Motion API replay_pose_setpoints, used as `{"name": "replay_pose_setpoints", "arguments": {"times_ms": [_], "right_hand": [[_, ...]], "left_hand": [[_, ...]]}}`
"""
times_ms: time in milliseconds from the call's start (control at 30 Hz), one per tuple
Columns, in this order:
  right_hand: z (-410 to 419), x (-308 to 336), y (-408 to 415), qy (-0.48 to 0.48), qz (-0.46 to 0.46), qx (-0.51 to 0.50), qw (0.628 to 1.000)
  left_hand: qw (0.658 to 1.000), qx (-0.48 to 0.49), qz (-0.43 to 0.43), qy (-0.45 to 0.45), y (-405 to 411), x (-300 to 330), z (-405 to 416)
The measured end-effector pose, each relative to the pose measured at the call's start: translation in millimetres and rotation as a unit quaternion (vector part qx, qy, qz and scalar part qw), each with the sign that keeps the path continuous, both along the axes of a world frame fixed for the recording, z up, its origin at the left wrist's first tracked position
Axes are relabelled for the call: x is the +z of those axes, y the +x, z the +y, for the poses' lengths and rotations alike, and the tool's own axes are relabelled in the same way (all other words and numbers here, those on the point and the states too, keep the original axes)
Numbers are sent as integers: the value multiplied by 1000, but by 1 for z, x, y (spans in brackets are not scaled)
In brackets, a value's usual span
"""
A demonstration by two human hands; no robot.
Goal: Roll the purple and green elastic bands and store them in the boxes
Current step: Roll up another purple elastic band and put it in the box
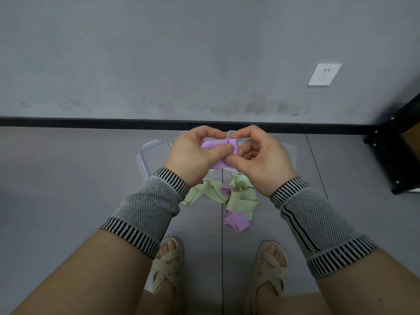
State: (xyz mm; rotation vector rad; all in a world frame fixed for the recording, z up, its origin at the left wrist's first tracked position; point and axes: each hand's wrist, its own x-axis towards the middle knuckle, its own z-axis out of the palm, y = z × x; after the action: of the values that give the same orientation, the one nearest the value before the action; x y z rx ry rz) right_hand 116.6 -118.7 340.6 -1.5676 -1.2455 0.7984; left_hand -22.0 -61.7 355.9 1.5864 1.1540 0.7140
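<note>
Purple elastic band (219,146), partly rolled, is held up between both hands above the grey floor (68,189), in front of the grey wall (159,53) and its black skirting strip (91,122). A black metal frame (395,151) stands at the far right. Clear plastic boxes lie on the floor under the hands: one lid-like piece (154,155) shows to the left, another box edge (289,153) to the right, the rest hidden. Loose green bands (241,198) lie tangled on the floor just nearer the person, with a loose purple band (236,221) poking out beneath them. The left hand (195,155) grips the flat tail of the held band, thumb pressed on top. The right hand (261,158) pinches the rolled end between thumb and curled fingers. Both forearms wear knitted striped sleeves (147,208). Two feet in woven sandals (168,264) stand below. A white wall socket (324,74) sits high on the right.
</note>
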Motion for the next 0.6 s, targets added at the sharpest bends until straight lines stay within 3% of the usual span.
{"name": "replay_pose_setpoints", "arguments": {"times_ms": [200, 367, 600], "right_hand": [[0, 1, -3, 10, -17, 3, 1000], [-6, 5, 1, -9, 64, 77, 995], [-6, 7, 0, -18, 130, 78, 988]], "left_hand": [[1000, 0, 14, 8, -1, -1, 2], [1000, -5, -17, -9, -5, -2, 5], [1000, -24, -16, -2, -5, 0, 4]]}}
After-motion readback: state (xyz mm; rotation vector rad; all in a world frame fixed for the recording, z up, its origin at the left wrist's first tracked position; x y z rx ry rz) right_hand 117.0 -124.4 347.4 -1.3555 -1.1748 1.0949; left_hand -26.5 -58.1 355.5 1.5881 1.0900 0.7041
